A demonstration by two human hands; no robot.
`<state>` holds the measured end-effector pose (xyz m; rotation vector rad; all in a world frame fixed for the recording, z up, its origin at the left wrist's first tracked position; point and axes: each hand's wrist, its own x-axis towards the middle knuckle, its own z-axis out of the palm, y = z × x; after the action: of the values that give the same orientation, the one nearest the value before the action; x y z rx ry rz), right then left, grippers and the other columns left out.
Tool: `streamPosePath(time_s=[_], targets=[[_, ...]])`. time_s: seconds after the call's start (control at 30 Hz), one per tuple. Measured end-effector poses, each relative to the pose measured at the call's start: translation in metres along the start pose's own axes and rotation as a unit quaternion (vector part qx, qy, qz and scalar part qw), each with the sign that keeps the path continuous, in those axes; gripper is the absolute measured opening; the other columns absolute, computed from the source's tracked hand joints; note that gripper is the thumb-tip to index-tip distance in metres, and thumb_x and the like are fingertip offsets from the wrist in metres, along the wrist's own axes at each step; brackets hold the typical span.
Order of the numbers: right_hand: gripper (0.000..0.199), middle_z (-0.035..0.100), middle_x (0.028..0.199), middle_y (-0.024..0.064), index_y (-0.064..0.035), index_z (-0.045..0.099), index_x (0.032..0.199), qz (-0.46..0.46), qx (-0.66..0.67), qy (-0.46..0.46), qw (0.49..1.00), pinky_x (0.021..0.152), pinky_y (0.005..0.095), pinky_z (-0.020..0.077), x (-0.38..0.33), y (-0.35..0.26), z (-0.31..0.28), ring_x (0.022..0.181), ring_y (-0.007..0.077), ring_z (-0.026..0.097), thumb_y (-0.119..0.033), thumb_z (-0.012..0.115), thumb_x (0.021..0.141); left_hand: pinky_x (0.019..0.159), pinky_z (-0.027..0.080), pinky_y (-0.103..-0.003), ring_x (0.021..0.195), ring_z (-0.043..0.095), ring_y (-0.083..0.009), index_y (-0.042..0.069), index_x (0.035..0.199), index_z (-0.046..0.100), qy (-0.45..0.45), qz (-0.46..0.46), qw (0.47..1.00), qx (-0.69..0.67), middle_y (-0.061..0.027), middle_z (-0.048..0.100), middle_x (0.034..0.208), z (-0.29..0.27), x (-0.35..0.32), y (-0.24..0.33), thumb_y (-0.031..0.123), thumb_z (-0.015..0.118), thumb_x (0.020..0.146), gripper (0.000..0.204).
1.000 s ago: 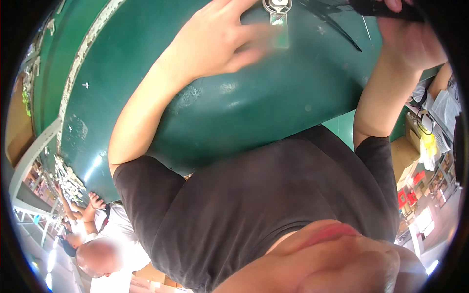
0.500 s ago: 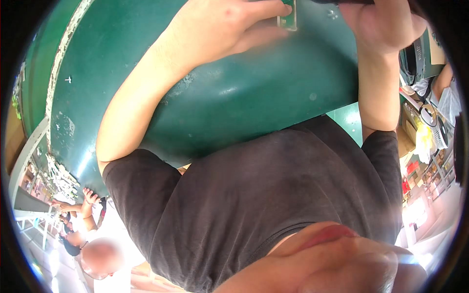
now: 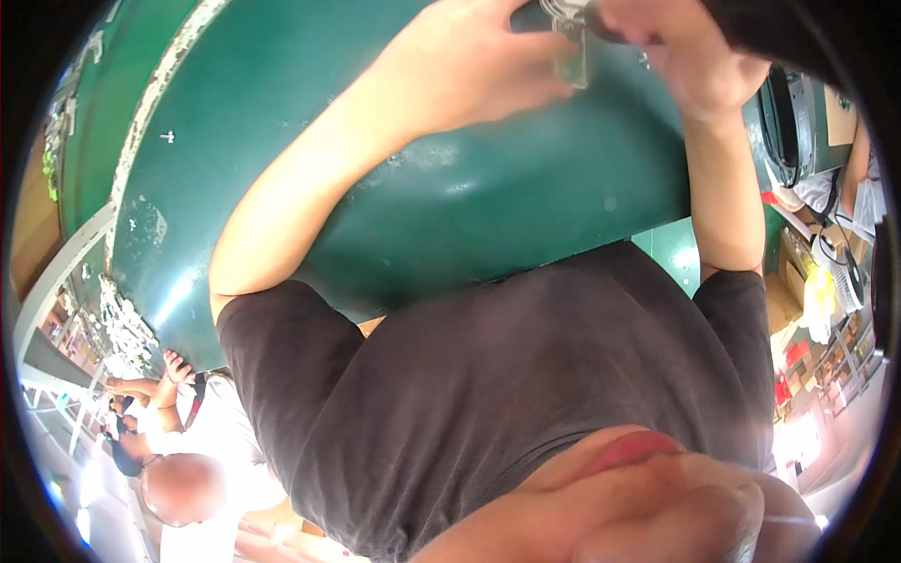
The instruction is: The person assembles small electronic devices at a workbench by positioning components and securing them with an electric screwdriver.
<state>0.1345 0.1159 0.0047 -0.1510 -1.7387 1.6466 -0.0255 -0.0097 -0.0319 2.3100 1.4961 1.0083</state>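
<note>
Near the top of the view, my left hand (image 3: 469, 70) has its blurred fingers closed at a clear, narrow rectangular tag (image 3: 572, 64). Silvery metal loops (image 3: 566, 11) show just above the tag, partly cut off by the frame's edge. My right hand (image 3: 699, 61) is close by on the right, its fingers bent toward the loops and blurred. Whatever those fingers grip is hidden. Both hands are over the green tabletop (image 3: 488, 206). A dark object (image 3: 774, 33) lies beyond my right hand, too little of it showing to name.
A small metal piece (image 3: 167, 137) lies on the left of the tabletop, inside its worn pale rim (image 3: 141, 131). Many whitish pieces are heaped (image 3: 127, 324) at the lower left, near another person's hand (image 3: 176, 368). A fan (image 3: 845, 277) and a yellow bag (image 3: 819, 300) are at the right.
My hands have drawn closer together and appear lower in the view. The metal loops above the clear tag have come into sight. The whole scene has shifted slightly with the head.
</note>
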Motion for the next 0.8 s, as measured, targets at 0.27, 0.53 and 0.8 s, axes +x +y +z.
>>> streamPosePath(time_s=[0.27,0.53,0.8], targets=[[0.036,0.056,0.073,0.0076,-0.0098,0.041,0.112,-0.144,-0.033,-0.177,0.973,0.062,0.0354,0.0476,0.004,0.015,-0.020,0.064,0.0183,0.054,0.007,0.066,0.092,0.100,0.054,-0.045,0.125,0.059,-0.0387,0.009,0.112,0.073,0.051,-0.028,0.998,0.020,-0.0189,0.054,0.140,0.013,0.004,0.000,0.025,0.089,0.075,0.043],[0.038,0.061,0.079,0.0064,-0.0044,0.044,0.118,-0.108,0.163,0.006,0.981,0.054,0.0281,0.0474,0.003,0.001,-0.010,0.059,0.0115,0.056,0.014,0.063,0.091,0.101,0.052,-0.044,0.119,0.062,-0.0381,0.006,0.097,0.070,0.057,-0.126,0.986,0.097,-0.0211,0.061,0.127,-0.040,0.018,-0.034,0.022,0.084,0.072,0.033],[0.043,0.061,0.073,0.0043,-0.0009,0.046,0.127,-0.048,0.023,-0.026,0.998,0.055,0.0247,0.0447,-0.003,0.015,-0.001,0.058,0.0106,0.055,0.010,0.066,0.090,0.103,0.047,-0.048,0.118,0.058,-0.0432,0.005,0.113,0.064,0.120,-0.117,0.960,0.225,-0.0239,0.060,0.121,-0.111,0.061,-0.172,0.004,0.069,0.082,0.031]])
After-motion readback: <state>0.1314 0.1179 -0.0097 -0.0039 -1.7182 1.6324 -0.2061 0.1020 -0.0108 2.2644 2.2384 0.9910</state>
